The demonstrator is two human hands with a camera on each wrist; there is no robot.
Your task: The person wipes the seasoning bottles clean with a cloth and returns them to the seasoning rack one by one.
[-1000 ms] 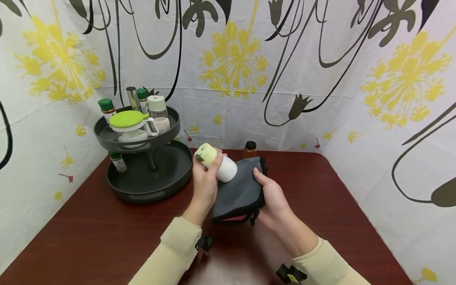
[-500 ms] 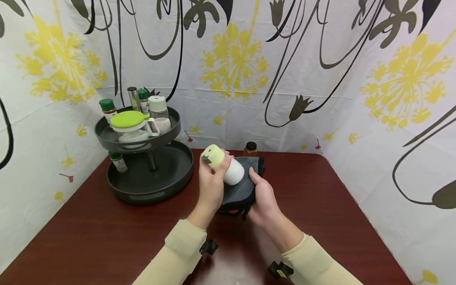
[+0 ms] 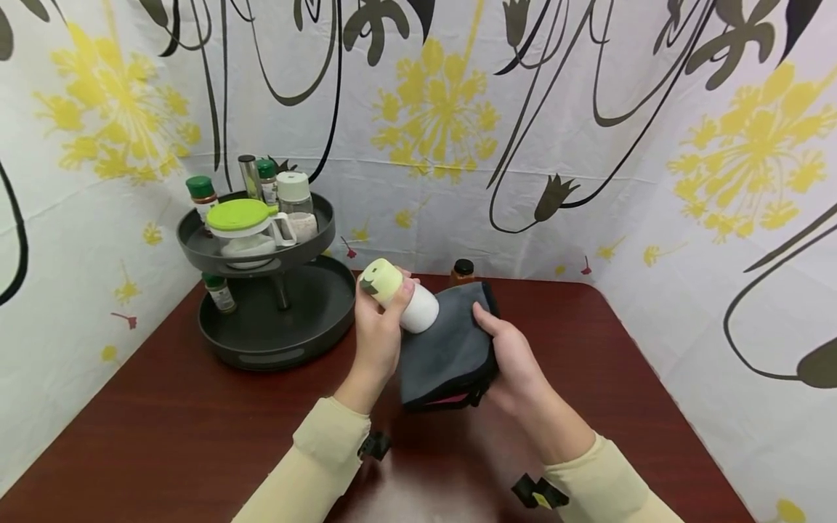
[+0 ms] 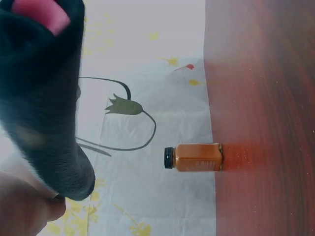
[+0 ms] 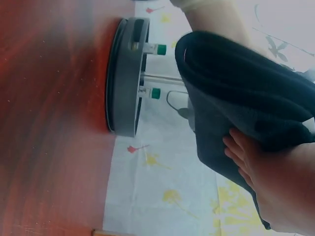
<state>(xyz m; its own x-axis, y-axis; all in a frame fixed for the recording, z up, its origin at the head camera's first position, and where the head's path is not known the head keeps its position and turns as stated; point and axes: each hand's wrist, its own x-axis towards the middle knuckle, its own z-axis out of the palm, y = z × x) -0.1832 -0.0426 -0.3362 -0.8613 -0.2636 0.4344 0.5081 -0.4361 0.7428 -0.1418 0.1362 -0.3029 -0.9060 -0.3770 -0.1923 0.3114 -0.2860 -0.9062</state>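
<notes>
My left hand [image 3: 378,341] grips a white bottle [image 3: 421,311] with a pale yellow cap, tilted so the cap points up and left. In my right hand [image 3: 516,363] is a folded grey cloth [image 3: 445,352] with black edging and a bit of pink showing in its fold. Its thumb lies on top, and in the right wrist view its fingers [image 5: 238,147] curl against the cloth's other side. The cloth's upper left part sits right by the bottle's base. Both are held up over the dark red table [image 3: 163,428].
A two-tier black turntable rack [image 3: 275,356] stands at the left. Its upper tier carries a green-lidded jar [image 3: 242,216], a white-capped shaker [image 3: 294,196] and several others; a small green-capped bottle [image 3: 220,294] is below. An orange-brown bottle [image 4: 197,157] with a black cap stands at the back.
Both hands came closer together half a second ago, the bottle overlapping more of the cloth. Since then the left hand has moved back left and the right hand right, exposing more cloth.
</notes>
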